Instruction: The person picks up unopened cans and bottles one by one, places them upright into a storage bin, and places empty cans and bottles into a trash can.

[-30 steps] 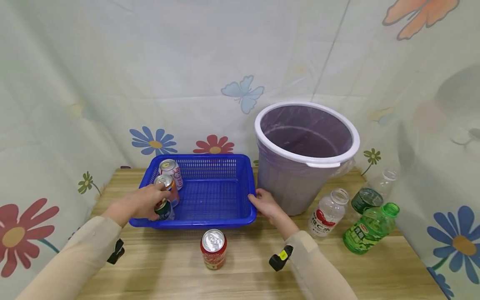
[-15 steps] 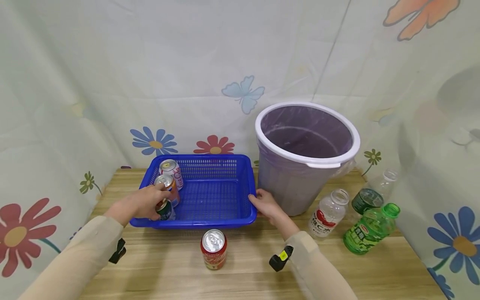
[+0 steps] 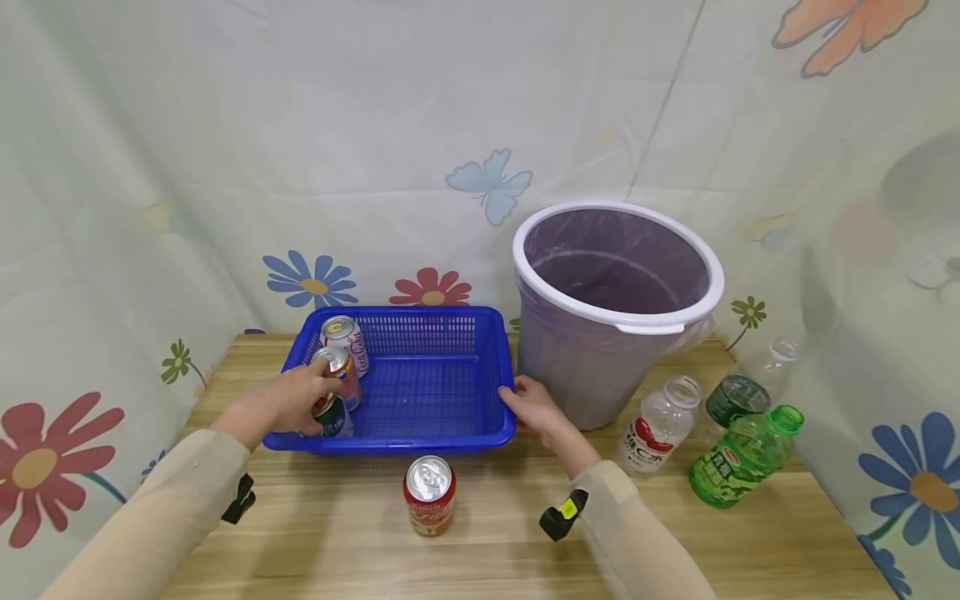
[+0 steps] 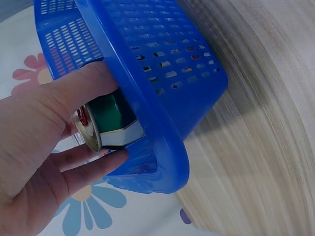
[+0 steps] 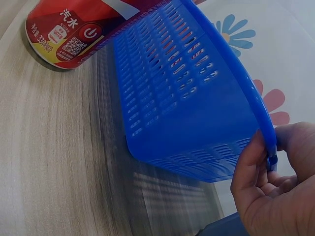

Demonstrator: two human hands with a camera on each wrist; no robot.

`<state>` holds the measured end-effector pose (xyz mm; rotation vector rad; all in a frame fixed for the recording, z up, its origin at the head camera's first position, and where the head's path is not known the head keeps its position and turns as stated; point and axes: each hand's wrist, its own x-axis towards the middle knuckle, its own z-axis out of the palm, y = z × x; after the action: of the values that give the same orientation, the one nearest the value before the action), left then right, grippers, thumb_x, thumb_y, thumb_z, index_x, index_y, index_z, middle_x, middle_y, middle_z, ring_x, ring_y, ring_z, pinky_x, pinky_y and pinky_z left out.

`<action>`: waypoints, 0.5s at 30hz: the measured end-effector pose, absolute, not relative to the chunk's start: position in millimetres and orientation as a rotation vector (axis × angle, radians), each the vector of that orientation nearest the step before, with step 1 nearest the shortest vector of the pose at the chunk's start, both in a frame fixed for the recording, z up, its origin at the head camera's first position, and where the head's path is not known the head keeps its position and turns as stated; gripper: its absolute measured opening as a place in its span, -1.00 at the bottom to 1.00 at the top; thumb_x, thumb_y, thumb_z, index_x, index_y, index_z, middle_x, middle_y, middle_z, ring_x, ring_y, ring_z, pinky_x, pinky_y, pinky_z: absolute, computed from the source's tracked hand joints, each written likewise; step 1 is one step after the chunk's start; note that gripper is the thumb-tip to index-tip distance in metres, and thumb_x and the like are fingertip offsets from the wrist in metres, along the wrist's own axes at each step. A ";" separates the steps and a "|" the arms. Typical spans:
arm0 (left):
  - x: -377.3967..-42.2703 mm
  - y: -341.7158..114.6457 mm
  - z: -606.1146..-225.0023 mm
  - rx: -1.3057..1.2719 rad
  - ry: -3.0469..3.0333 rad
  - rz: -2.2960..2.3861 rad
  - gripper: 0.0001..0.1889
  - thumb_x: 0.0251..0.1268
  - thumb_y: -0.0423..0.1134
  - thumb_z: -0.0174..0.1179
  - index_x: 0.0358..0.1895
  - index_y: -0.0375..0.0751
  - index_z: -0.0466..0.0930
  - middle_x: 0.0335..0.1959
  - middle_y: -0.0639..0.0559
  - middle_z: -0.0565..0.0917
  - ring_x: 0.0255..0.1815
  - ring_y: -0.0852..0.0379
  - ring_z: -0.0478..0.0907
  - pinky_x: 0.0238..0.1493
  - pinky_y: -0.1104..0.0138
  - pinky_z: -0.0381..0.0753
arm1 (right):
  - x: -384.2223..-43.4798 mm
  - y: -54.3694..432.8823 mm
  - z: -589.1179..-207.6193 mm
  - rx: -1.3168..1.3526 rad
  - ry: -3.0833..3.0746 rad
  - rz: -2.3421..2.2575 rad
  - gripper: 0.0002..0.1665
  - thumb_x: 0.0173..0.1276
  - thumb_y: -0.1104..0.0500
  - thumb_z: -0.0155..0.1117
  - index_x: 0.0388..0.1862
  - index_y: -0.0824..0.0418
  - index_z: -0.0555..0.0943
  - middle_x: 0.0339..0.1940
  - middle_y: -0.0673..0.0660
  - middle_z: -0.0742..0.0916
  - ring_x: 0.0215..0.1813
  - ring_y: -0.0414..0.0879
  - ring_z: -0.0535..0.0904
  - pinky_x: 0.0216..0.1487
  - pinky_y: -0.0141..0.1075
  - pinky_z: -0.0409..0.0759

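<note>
My left hand (image 3: pixel 288 402) reaches over the left front corner of a blue plastic basket (image 3: pixel 427 392). It grips a dark green can (image 3: pixel 334 419) standing inside that corner. In the left wrist view the thumb and fingers lie on either side of the green can (image 4: pixel 110 115), near its top. Behind it in the basket stand an orange can (image 3: pixel 347 383) and a white Coca-Cola can (image 3: pixel 356 344). My right hand (image 3: pixel 534 407) pinches the basket's right rim, thumb and fingers on it in the right wrist view. A red can (image 3: pixel 430 500) stands upright in front of the basket.
To the right of the basket stands a tall lined bin (image 3: pixel 585 358) with a white rim. Right of it are a clear bottle with a red label (image 3: pixel 651 433), a green bottle (image 3: pixel 738 462) and a clear bottle with a dark green label (image 3: pixel 742 396). A patterned cloth hangs behind the wooden table.
</note>
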<state>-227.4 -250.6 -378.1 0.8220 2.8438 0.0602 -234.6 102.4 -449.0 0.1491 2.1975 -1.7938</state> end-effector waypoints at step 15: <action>-226.6 -255.2 -381.5 0.873 2.916 0.034 -0.38 -0.30 -0.23 0.52 -0.01 -0.20 0.53 -0.09 -0.23 0.45 -0.17 -0.12 0.46 -0.13 0.02 0.57 | -232.3 102.2 -446.2 0.140 2.197 -1.813 -0.67 0.36 0.17 0.02 0.00 0.37 0.39 -0.12 0.38 0.63 -0.26 0.05 0.65 -0.38 -0.27 0.65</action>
<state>-226.6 -255.2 -381.5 0.8728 2.9157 0.0341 -232.3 102.2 -446.2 0.1400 2.1974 -1.8128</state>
